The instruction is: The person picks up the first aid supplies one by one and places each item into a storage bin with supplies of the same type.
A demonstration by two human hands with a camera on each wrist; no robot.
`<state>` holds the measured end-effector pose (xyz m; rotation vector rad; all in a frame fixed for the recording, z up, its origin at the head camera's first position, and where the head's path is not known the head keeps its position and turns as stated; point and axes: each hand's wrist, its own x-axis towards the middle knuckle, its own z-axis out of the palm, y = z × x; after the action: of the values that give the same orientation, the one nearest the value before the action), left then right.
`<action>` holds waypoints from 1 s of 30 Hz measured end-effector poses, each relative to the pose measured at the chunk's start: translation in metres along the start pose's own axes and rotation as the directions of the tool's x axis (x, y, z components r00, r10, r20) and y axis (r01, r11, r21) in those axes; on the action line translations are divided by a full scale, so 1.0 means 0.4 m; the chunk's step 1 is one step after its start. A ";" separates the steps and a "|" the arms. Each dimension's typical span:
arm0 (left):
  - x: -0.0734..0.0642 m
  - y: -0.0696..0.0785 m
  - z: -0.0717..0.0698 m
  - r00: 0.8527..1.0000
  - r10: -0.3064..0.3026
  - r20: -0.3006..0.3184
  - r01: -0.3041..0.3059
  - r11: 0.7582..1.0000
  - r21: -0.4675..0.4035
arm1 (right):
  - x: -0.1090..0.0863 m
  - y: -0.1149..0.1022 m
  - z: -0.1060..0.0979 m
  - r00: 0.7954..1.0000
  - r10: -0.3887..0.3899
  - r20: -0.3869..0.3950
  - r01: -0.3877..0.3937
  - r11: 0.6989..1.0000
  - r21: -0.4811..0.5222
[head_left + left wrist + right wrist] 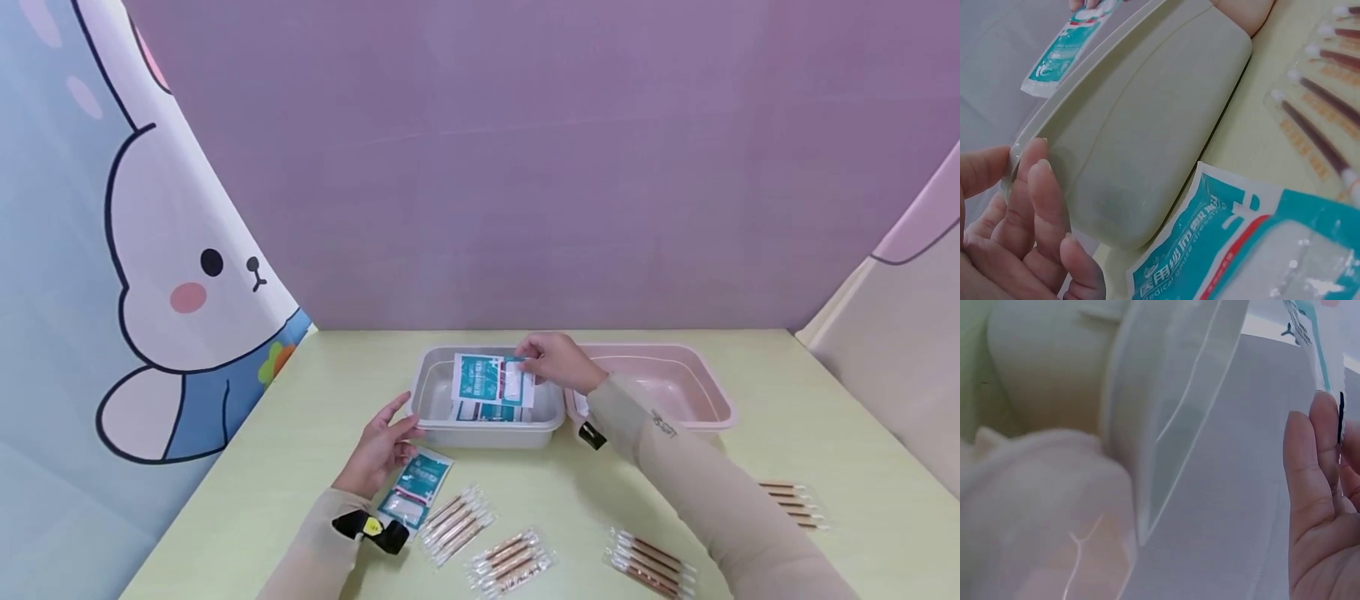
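My right hand (558, 362) pinches a teal-and-white medical gauze dressing packet (478, 377) by its right edge, above the grey plastic bin (487, 437). Beneath it, partly covered, a similar packet (498, 412) lies inside that bin. At the bin's near left corner is my left hand (377, 450); the left wrist view shows thumb and fingers (1038, 190) pinching the rim. Just below this hand a third dressing packet (422, 481) lies on the table. In the right wrist view the held packet (1316, 340) shows only in part at the top.
A pink bin (711, 396) stands against the grey one on its right. Clear packs of brown-stemmed cotton swabs lie along the front: one pack (457, 525) by the dressing, another pack (510, 562) beside it, a pack (651, 564) further right, and one (795, 504) beyond the right arm.
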<state>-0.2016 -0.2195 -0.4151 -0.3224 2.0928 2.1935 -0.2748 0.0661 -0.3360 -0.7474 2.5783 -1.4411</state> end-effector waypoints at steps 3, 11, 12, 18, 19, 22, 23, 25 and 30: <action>-0.004 -0.002 -0.004 1.000 -0.008 -0.005 0.008 1.000 0.007 | 0.011 0.002 0.009 1.000 0.019 0.013 -0.019 1.000 -0.022; -0.009 0.001 -0.012 1.000 -0.009 0.001 0.009 1.000 0.027 | 0.049 0.002 0.018 0.999 0.039 0.027 -0.036 0.993 -0.115; -0.010 0.001 -0.013 1.000 -0.012 -0.001 0.012 0.999 0.034 | 0.051 0.001 0.020 0.998 0.049 0.032 -0.046 0.992 -0.116; -0.011 0.001 -0.011 1.000 -0.026 -0.013 0.027 0.998 0.049 | 0.059 -0.008 0.024 0.998 0.033 0.052 -0.027 0.993 -0.111; -0.011 0.001 -0.011 0.999 -0.027 -0.017 0.028 0.998 0.049 | 0.063 -0.009 0.024 0.998 0.035 0.054 -0.029 0.994 -0.108; -0.013 0.002 -0.008 0.999 -0.030 -0.022 0.031 0.998 0.049 | 0.071 -0.014 0.024 0.996 0.065 0.055 -0.060 0.994 -0.095; -0.014 0.002 -0.007 0.999 -0.030 -0.021 0.031 0.998 0.047 | 0.074 -0.014 0.024 0.995 0.086 0.053 -0.081 0.993 -0.088; -0.015 0.003 -0.005 0.999 -0.030 -0.021 0.031 0.999 0.045 | 0.083 -0.014 0.025 0.989 0.141 0.049 -0.137 0.987 -0.079; -0.016 0.004 -0.004 0.999 -0.027 -0.021 0.028 0.999 0.046 | 0.095 -0.018 0.026 0.974 0.221 0.054 -0.217 0.973 -0.074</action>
<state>-0.1956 -0.2207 -0.4125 -0.3691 2.1331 2.1326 -0.3021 0.0374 -0.3302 -0.4869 2.5782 -1.2515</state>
